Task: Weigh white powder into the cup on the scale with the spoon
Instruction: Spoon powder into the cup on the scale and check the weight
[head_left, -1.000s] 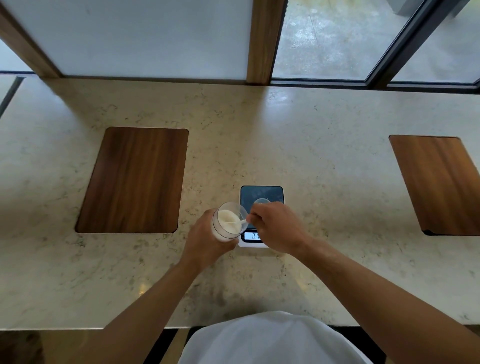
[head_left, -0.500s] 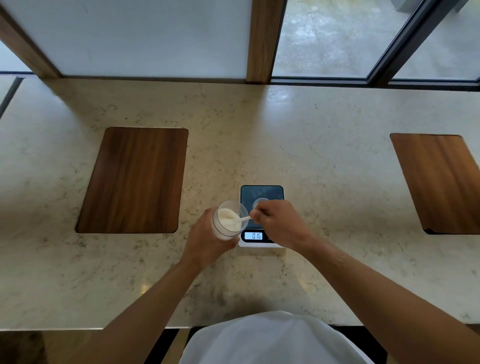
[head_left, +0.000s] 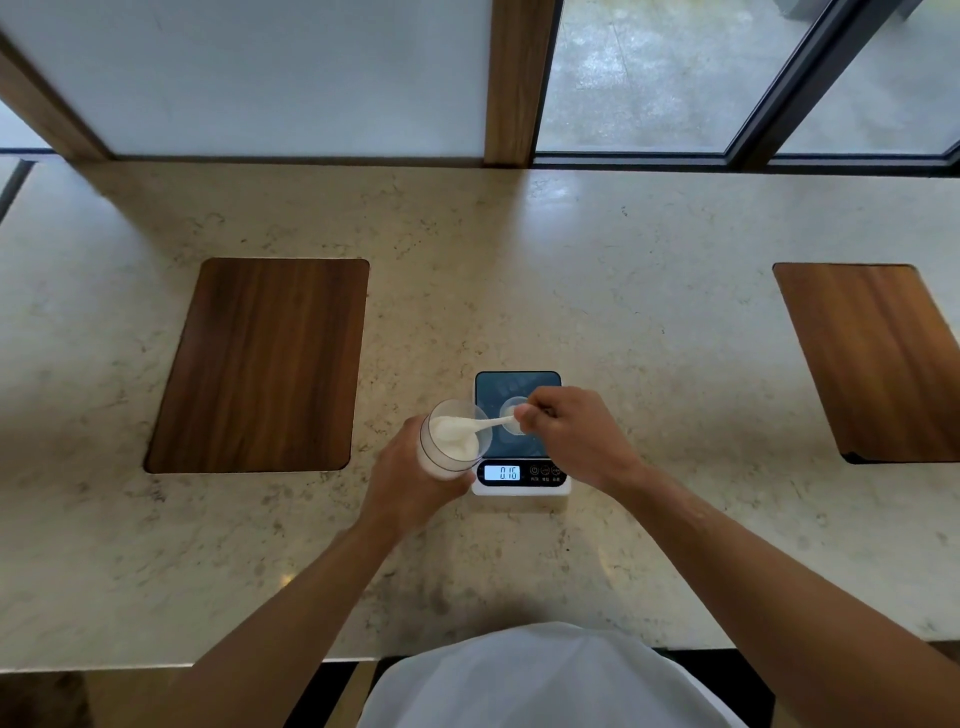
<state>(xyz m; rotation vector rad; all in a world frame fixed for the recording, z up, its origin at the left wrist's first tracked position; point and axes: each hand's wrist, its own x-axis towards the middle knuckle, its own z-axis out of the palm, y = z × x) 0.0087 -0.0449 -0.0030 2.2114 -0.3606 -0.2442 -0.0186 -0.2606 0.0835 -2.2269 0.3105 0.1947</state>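
Observation:
My left hand (head_left: 410, 480) grips a clear plastic container (head_left: 451, 440) of white powder (head_left: 453, 435), tilted toward the scale. My right hand (head_left: 574, 436) pinches the handle of a white spoon (head_left: 485, 425) whose bowl lies in the powder inside the container. A small digital scale (head_left: 521, 470) with a dark platform stands just right of the container, its lit display (head_left: 502, 472) reading 016. A small clear cup (head_left: 510, 413) stands on the platform, partly hidden behind my right fingers.
The scale sits on a pale marble counter (head_left: 649, 322). A dark wooden inlay (head_left: 262, 364) lies to the left and another wooden inlay (head_left: 878, 358) at the right. Windows with a wooden post (head_left: 514, 78) run along the back edge.
My right hand has shifted slightly away and right, uncovering the scale's display. The spoon stays in the powder container, which my left hand keeps holding.

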